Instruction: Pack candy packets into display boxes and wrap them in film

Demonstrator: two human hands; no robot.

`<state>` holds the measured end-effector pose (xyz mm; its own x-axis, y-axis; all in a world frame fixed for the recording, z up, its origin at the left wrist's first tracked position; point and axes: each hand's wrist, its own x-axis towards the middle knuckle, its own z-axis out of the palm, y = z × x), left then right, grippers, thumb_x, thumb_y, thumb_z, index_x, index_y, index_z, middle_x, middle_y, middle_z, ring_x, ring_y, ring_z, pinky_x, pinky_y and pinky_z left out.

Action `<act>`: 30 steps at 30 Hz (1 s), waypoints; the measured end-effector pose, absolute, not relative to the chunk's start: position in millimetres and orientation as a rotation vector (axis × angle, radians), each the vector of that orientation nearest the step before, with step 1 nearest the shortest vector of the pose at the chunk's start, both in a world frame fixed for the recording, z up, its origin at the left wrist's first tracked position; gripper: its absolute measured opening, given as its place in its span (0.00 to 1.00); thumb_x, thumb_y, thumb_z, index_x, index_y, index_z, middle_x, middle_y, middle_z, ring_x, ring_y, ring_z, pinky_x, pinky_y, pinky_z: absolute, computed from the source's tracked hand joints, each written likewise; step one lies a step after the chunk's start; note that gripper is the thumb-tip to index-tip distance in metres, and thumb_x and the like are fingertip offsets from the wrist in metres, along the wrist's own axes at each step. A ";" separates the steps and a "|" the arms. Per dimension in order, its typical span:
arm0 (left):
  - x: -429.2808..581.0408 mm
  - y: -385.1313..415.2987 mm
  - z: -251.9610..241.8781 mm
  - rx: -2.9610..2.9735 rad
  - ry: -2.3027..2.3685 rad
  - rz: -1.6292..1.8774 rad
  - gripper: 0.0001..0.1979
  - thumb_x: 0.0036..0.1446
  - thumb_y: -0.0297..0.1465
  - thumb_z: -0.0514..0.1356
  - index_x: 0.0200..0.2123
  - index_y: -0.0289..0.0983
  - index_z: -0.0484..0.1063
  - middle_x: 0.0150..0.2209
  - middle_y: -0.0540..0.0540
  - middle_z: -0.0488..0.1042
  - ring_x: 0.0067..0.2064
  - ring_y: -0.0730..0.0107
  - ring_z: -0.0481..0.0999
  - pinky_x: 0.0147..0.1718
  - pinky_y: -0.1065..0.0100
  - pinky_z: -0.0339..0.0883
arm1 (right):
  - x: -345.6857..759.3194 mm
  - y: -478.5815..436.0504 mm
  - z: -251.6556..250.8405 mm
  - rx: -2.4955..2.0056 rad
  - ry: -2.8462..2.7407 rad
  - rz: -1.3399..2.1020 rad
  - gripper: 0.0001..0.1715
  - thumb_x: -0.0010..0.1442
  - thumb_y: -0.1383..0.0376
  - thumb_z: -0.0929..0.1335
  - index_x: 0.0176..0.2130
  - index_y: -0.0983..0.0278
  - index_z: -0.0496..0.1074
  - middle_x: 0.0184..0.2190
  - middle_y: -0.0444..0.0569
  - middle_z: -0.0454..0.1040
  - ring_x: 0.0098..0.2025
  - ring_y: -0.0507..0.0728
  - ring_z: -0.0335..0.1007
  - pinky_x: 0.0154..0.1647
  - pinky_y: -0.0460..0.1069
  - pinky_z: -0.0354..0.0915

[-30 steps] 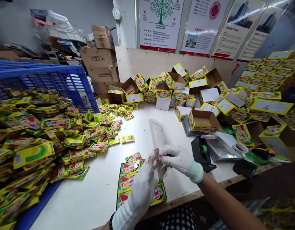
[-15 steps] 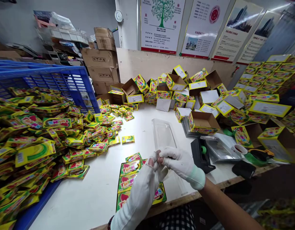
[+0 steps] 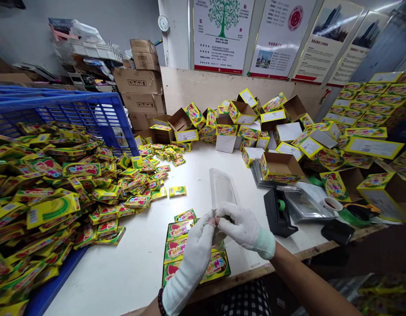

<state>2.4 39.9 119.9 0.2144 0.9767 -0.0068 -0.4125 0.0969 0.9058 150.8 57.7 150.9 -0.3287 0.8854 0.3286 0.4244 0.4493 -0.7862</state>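
Both hands wear white gloves with bare fingertips. My left hand and my right hand meet at the fingertips, pinching clear plastic whose form is hard to make out. Beneath them lies a clear plastic tray or sleeve on the white table. Left of and below the hands, yellow-green candy boxes are laid in rows near the table's front edge, partly covered by my left hand and forearm.
A blue crate and a big heap of small boxes fill the left. Opened display boxes are piled at the back. A black tape dispenser, clear trays and a tape roll lie right.
My hands have shifted slightly left, still pinched together. The clear tray behind them is tilted up a little more, and the fingertips are closer together.
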 end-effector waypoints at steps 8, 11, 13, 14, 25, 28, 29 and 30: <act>-5.0 44.7 127.3 1.204 0.728 1.033 0.19 0.58 0.38 0.63 0.49 0.33 0.75 0.43 0.41 0.77 0.43 0.63 0.75 0.44 0.64 0.72 | 157.9 60.9 159.0 -1.065 -1.918 0.949 0.08 0.60 0.68 0.64 0.33 0.64 0.72 0.32 0.46 0.73 0.35 0.51 0.68 0.39 0.46 0.64; -4.2 42.3 124.0 1.145 0.706 1.028 0.23 0.60 0.39 0.61 0.55 0.35 0.70 0.46 0.41 0.76 0.42 0.65 0.75 0.41 0.65 0.73 | 155.9 61.4 160.3 -1.104 -1.740 1.155 0.13 0.63 0.59 0.64 0.34 0.65 0.72 0.26 0.44 0.72 0.28 0.50 0.66 0.31 0.46 0.64; -2.3 39.4 121.0 1.077 0.697 1.048 0.29 0.60 0.39 0.61 0.62 0.37 0.64 0.49 0.40 0.75 0.44 0.64 0.75 0.42 0.64 0.73 | 153.5 62.8 159.1 -1.129 -1.577 1.286 0.18 0.63 0.53 0.65 0.37 0.66 0.73 0.22 0.42 0.70 0.22 0.49 0.64 0.25 0.45 0.62; -1.3 38.0 119.5 1.056 0.695 1.055 0.32 0.59 0.39 0.61 0.64 0.38 0.60 0.51 0.39 0.74 0.45 0.63 0.75 0.43 0.63 0.73 | 152.2 63.8 158.2 -1.137 -1.506 1.330 0.20 0.61 0.51 0.67 0.39 0.66 0.73 0.21 0.42 0.70 0.21 0.48 0.63 0.24 0.45 0.61; -1.7 38.8 112.8 1.167 0.650 1.079 0.34 0.60 0.37 0.61 0.66 0.35 0.55 0.56 0.35 0.73 0.60 0.55 0.70 0.60 0.54 0.63 | 147.7 68.5 150.4 -1.098 -1.369 1.372 0.24 0.52 0.48 0.74 0.33 0.67 0.75 0.20 0.40 0.68 0.20 0.46 0.59 0.20 0.43 0.58; -1.7 38.6 114.6 1.202 0.660 1.091 0.31 0.61 0.37 0.60 0.65 0.35 0.57 0.57 0.36 0.72 0.58 0.56 0.72 0.59 0.56 0.64 | 146.1 67.0 153.0 -1.110 -1.394 1.349 0.25 0.54 0.47 0.73 0.32 0.68 0.75 0.20 0.40 0.67 0.20 0.46 0.58 0.20 0.43 0.56; -1.7 38.7 115.3 1.215 0.675 1.097 0.30 0.61 0.37 0.59 0.64 0.35 0.58 0.57 0.36 0.72 0.57 0.57 0.72 0.59 0.56 0.65 | 145.4 66.5 153.8 -1.110 -1.401 1.342 0.24 0.55 0.47 0.72 0.32 0.68 0.75 0.20 0.40 0.66 0.20 0.46 0.58 0.20 0.43 0.56; -1.8 38.9 116.1 1.228 0.697 1.104 0.29 0.62 0.38 0.59 0.63 0.35 0.59 0.56 0.37 0.73 0.56 0.57 0.73 0.57 0.57 0.66 | 144.8 66.0 154.3 -1.110 -1.408 1.329 0.24 0.55 0.48 0.72 0.32 0.67 0.75 0.20 0.40 0.66 0.20 0.46 0.58 0.20 0.43 0.56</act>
